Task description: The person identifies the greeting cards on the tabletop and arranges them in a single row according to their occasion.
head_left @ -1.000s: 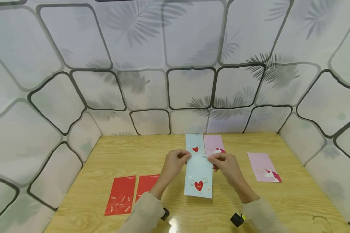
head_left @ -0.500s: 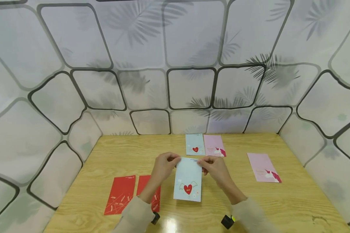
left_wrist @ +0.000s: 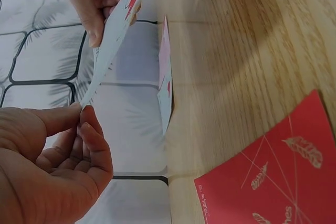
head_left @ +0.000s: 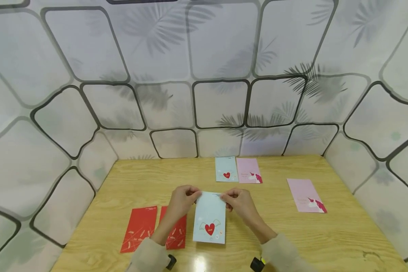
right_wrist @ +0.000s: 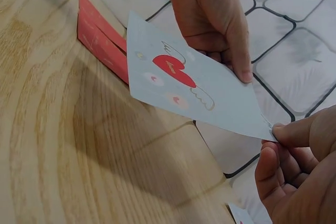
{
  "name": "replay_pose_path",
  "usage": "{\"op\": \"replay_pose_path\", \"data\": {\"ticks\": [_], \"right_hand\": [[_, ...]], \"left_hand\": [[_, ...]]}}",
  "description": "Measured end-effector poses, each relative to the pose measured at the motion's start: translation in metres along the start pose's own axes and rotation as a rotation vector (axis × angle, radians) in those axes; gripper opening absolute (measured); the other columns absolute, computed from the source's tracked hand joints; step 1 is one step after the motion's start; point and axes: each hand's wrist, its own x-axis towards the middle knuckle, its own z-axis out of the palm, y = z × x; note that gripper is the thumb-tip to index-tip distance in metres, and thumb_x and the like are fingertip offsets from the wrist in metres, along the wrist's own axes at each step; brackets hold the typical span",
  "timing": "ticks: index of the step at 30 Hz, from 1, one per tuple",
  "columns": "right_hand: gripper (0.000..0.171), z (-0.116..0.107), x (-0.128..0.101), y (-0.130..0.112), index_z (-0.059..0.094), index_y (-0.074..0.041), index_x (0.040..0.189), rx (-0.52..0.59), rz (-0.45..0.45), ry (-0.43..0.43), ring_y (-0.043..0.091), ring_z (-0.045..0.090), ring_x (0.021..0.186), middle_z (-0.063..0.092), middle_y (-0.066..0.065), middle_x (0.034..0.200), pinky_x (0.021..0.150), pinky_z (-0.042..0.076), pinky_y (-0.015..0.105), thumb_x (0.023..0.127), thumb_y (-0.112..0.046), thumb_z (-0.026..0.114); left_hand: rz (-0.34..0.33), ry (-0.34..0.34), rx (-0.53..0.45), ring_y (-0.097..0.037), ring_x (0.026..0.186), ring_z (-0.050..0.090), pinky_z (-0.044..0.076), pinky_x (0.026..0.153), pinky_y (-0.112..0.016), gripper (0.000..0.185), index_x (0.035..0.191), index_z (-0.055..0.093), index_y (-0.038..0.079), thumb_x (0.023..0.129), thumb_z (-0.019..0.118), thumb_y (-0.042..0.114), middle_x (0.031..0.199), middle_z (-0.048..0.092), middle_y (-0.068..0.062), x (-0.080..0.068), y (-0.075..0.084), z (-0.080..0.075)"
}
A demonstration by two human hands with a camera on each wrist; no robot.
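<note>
Sleeves: two pale sleeves came in at the near edge of the wooden table [head_left: 326,234], one from each side of centre.
Red envelopes: two red envelopes [head_left: 140,233] lay flat, side by side, near and to the left; the left forearm crossed above the right one of the pair.
Blue envelope: the pale blue envelope [head_left: 209,218] with a winged red heart was near the middle of the table, held between the two hands and lifted off the wood, as the right wrist view showed by the shadow beneath it [right_wrist: 197,90].
Long axis: it ran near to far, the heart at the near end and the held edge at the far end.
Left hand: the left hand [head_left: 183,200] pinched the far left corner between thumb and forefinger [left_wrist: 86,127].
Right hand: the right hand [head_left: 239,202] pinched the far right corner in the same way [right_wrist: 286,135].
Which hand was nearer: neither; both sat level at the far edge, one on each side of the envelope.
Pink envelope, right: a pink envelope [head_left: 306,195] lay flat, well apart to the right.
Far pair: a second blue envelope [head_left: 226,169] and a second pink one [head_left: 249,170] lay side by side at the far edge, by the patterned wall.
</note>
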Motion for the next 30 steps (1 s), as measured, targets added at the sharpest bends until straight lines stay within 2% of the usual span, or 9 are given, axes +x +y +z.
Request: {"op": "replay_pose_path", "data": {"ticks": [4,11,20,30], "right_hand": [[0.014,0.003,0.000,0.003,0.073,0.002,0.087,-0.042,-0.006,0.008,0.015,0.052,0.056,0.061,0.006,0.065,0.050,0.048,0.027,0.095,-0.009,0.075],[0.011,0.006,0.005,0.007,0.074,0.000,0.087,-0.072,0.004,0.002,0.014,0.051,0.055,0.061,0.005,0.064,0.051,0.046,0.028,0.095,-0.008,0.075],[0.010,0.013,0.011,0.018,0.075,0.001,0.086,-0.133,0.002,-0.012,0.012,0.051,0.053,0.061,0.005,0.063,0.049,0.042,0.023,0.093,-0.006,0.075],[0.010,0.018,0.013,0.026,0.075,0.002,0.085,-0.164,0.005,-0.034,0.013,0.052,0.052,0.062,0.006,0.062,0.047,0.043,0.021,0.092,-0.006,0.076]], "left_hand": [[-0.011,-0.003,0.010,-0.018,0.067,0.061,0.048,0.057,-0.023,0.008,0.094,0.076,-0.002,0.096,0.073,0.006,0.076,0.067,-0.004,-0.001,-0.002,0.000],[-0.017,-0.001,0.033,-0.020,0.068,0.064,0.050,0.058,-0.024,0.007,0.094,0.076,-0.002,0.096,0.073,0.005,0.077,0.068,-0.005,0.002,-0.008,0.002],[-0.059,-0.003,0.088,-0.017,0.067,0.062,0.048,0.057,-0.026,0.007,0.092,0.075,0.000,0.095,0.073,0.005,0.077,0.068,-0.004,0.004,-0.022,0.007],[-0.068,-0.003,0.134,-0.016,0.065,0.061,0.047,0.055,-0.025,0.007,0.090,0.076,0.000,0.095,0.073,0.005,0.074,0.067,-0.003,0.007,-0.034,0.008]]}}
